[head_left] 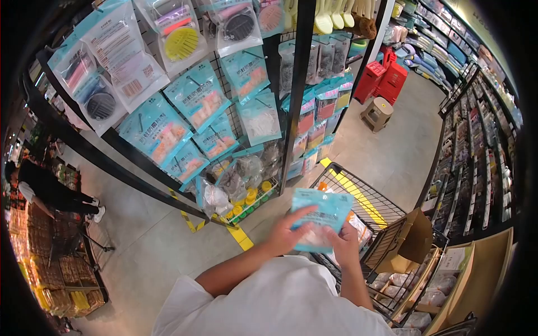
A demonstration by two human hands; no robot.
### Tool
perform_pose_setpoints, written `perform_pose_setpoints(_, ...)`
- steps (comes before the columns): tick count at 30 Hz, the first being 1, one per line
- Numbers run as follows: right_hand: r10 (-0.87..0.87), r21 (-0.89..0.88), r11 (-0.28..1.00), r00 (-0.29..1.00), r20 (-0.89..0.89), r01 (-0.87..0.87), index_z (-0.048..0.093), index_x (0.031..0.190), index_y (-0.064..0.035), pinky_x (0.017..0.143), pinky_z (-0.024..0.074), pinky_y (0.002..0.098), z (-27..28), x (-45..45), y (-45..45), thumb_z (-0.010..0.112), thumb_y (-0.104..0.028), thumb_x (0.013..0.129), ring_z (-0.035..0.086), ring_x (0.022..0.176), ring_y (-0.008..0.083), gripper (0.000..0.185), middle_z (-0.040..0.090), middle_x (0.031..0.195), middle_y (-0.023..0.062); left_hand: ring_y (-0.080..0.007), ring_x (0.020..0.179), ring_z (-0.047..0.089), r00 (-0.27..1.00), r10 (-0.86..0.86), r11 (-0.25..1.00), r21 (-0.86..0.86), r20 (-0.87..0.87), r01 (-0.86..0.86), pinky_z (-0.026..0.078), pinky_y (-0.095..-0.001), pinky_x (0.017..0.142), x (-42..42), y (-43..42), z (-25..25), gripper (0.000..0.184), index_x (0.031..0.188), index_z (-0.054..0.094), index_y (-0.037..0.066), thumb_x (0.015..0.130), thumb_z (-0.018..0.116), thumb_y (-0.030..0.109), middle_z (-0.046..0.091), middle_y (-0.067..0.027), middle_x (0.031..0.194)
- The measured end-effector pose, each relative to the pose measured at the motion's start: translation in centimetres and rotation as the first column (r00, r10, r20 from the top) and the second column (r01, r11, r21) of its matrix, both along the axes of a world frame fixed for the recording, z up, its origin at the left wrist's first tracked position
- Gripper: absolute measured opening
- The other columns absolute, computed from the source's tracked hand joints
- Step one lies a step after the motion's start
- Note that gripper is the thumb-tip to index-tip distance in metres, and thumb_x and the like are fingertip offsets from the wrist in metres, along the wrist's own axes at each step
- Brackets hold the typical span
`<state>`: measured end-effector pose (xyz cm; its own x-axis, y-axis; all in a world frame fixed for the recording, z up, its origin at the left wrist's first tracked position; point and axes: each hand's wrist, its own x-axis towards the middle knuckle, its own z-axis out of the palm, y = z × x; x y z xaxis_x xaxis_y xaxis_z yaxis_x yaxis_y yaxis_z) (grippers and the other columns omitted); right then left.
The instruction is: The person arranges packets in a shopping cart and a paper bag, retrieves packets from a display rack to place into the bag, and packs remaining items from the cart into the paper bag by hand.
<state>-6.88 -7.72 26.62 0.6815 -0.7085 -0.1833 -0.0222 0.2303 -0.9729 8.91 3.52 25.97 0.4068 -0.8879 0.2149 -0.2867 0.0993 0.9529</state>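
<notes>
Both of my hands hold a light-blue packet (322,203) with a clear window in front of my chest. My left hand (288,231) grips its left side, fingers lying across the front. On the lower right edge, my right hand (344,242) pinches the same packet. Just behind and to the right is a black wire shopping cart (367,193) with orange-and-white packages inside, partly hidden by the packet. Similar blue packets (199,95) hang on hooks of a black rack ahead.
A brown paper bag (412,238) stands at the cart's right. Beyond are a beige stool (377,113) and red baskets (386,78). Stocked shelves (476,151) line the right. Far left, a person in dark clothes (53,187) stands by another display. Yellow tape (241,238) marks the floor.
</notes>
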Motion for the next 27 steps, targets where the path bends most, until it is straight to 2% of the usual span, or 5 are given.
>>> perform_pose_setpoints(2,-0.032,-0.137,0.990,0.999,0.016,0.034,0.058,0.109,0.0017,0.077,0.0499,0.0264,-1.0,0.3,-0.4,0.061,-0.007,0.090,0.063,0.085,0.0122,0.020,0.066,0.097,0.0085,-0.0243,0.120,0.054,0.988,0.148,0.986,0.084,-0.048,-0.143,0.040,-0.0348,0.102,2.9,0.9,1.4,0.043,0.132,0.054,0.007,0.091,0.060,0.020,0.059,-0.0156,0.127)
perform_pose_setpoints(4,-0.098,-0.233,0.968,0.995,-0.010,0.093,0.056,0.110,0.0018,0.075,0.0498,0.0256,-2.2,-0.1,-0.8,0.059,-0.007,0.092,0.064,0.084,0.0135,0.021,0.066,0.096,0.0092,-0.0220,0.120,0.053,0.929,0.370,0.927,-0.077,0.013,-0.368,0.040,-0.0334,0.102,6.4,1.3,3.5,0.042,0.131,0.054,0.006,0.091,0.059,0.019,0.058,-0.0159,0.128)
perform_pose_setpoints(8,-0.078,-0.131,0.989,0.995,-0.062,0.070,0.057,0.108,0.0012,0.072,0.0501,0.0261,-3.0,-1.4,-0.8,0.058,-0.008,0.092,0.064,0.083,0.0148,0.018,0.066,0.096,0.0096,-0.0229,0.122,0.051,0.737,0.642,0.759,-0.311,0.211,-0.572,0.037,-0.0328,0.103,13.7,1.5,9.2,0.042,0.132,0.053,0.006,0.092,0.057,0.017,0.056,-0.0161,0.131)
perform_pose_setpoints(22,-0.148,-0.100,0.985,0.985,-0.095,0.138,0.058,0.104,0.0015,0.070,0.0500,0.0251,-3.9,-4.5,-1.7,0.057,-0.009,0.093,0.064,0.082,0.0141,0.015,0.067,0.094,0.0083,-0.0266,0.123,0.050,0.507,0.793,0.608,-0.382,0.338,-0.696,0.034,-0.0363,0.104,20.3,1.0,9.4,0.043,0.134,0.051,0.007,0.091,0.056,0.010,0.055,-0.0148,0.132)
perform_pose_setpoints(27,-0.504,-0.461,0.787,0.858,-0.099,0.409,0.061,0.099,0.0014,0.067,0.0487,0.0236,-4.9,-10.5,-7.5,0.059,-0.010,0.091,0.061,0.076,0.0097,0.014,0.066,0.085,0.0046,-0.0348,0.127,0.046,0.315,0.776,0.569,-0.391,0.547,-0.723,0.033,-0.0404,0.107,27.3,1.5,6.1,0.048,0.139,0.047,0.009,0.093,0.055,0.020,0.048,-0.0182,0.139)
